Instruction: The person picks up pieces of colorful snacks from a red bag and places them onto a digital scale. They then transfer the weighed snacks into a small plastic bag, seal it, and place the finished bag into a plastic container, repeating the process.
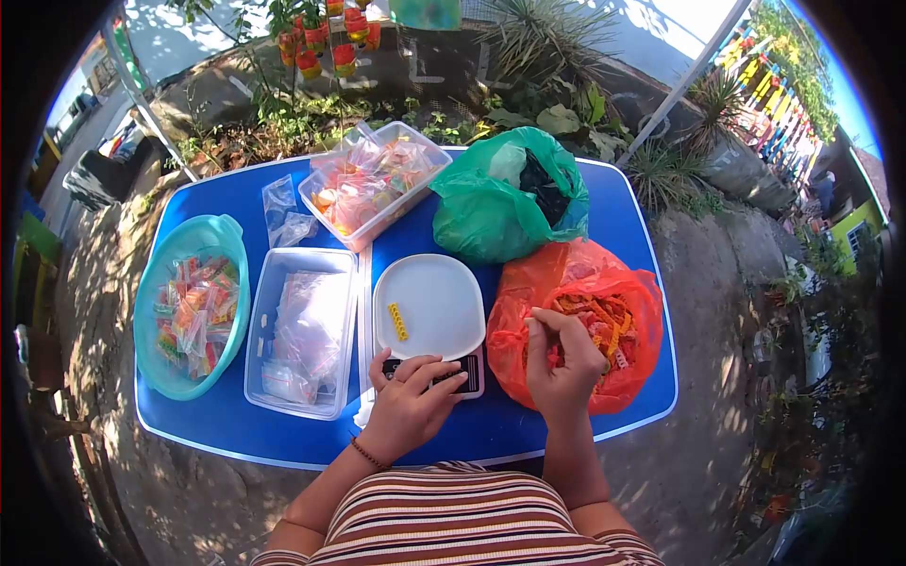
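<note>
Striped shirt (453, 519) filled the lower frame, nearest the camera. All positions below are given relative to the scale (436, 288).

1. Tabletop (528, 424): blue, with rounded corners. It carried every item. Its near edge ran just below the scale, directly in front of the person.
2. Green bag (491, 208): behind the scale, with its mouth loosely gathered.
3. Orange bag (646, 302): right of the scale, touching it, open and holding many loose coloured pieces.
4. Teal basin (143, 311): far left of the scale, holding filled packets.
5. Clear bin (257, 330): just left of the scale, holding what looked like empty zip bags.
6. Clear box (363, 241): behind and left of the scale, heaped with filled packets.
7. Right hand (562, 363): inside the orange bag's mouth, fingers drawn narrow. Whether it held a piece could not be determined.
8. Left hand (411, 391): laid on the scale's near end over the display, fingers loosely spread, holding nothing.
9. Yellow piece (398, 322): alone on the scale's white platform.

Progress, as judged: many packets were finished. One piece was on the scale, and much loose stock lay unbagged.

Clearance: bare blue surface showed only along the near edge and between the containers. The orange bag overhung the right edge.
</note>
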The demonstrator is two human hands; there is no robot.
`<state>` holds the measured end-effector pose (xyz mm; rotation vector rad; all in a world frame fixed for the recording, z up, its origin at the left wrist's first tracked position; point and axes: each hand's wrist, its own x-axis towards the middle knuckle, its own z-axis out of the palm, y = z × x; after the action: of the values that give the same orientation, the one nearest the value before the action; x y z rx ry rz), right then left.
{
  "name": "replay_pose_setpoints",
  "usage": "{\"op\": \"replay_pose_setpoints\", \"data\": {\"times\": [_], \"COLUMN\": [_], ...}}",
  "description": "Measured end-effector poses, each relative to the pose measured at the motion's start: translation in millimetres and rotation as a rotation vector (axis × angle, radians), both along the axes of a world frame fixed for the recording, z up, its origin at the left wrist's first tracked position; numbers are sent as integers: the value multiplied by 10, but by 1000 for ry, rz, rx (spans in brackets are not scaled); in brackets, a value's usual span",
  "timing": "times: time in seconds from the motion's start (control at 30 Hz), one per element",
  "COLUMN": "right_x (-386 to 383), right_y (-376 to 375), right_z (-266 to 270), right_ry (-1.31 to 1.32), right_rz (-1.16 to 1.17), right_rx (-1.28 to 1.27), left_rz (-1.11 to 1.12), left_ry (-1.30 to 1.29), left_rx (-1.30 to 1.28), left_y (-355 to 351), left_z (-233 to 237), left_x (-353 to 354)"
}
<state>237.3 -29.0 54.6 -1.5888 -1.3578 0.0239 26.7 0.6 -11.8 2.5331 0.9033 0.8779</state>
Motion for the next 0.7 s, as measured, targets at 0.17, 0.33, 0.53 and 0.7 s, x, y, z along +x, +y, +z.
{"op": "replay_pose_setpoints", "data": {"times": [0.17,0.33,0.53,0.7], "right_x": [671,566,681,829], "right_y": [-255,-324,-420,-403], "right_z": [-239,-405,-384,-502], "right_ry": [-241,-418,-276,-305], "right_rz": [-103,22,-36,-284], "right_rx": [-230,-297,-371,-326], "left_rz": [-171,-244,-244,-253], "left_ry": [-8,17,41,60], "left_rx": [34,66,49,32], "left_y": [-36,-63,-70,-87], "left_z": [-58,-65,-94,-104], "left_x": [357,567,563,564]}}
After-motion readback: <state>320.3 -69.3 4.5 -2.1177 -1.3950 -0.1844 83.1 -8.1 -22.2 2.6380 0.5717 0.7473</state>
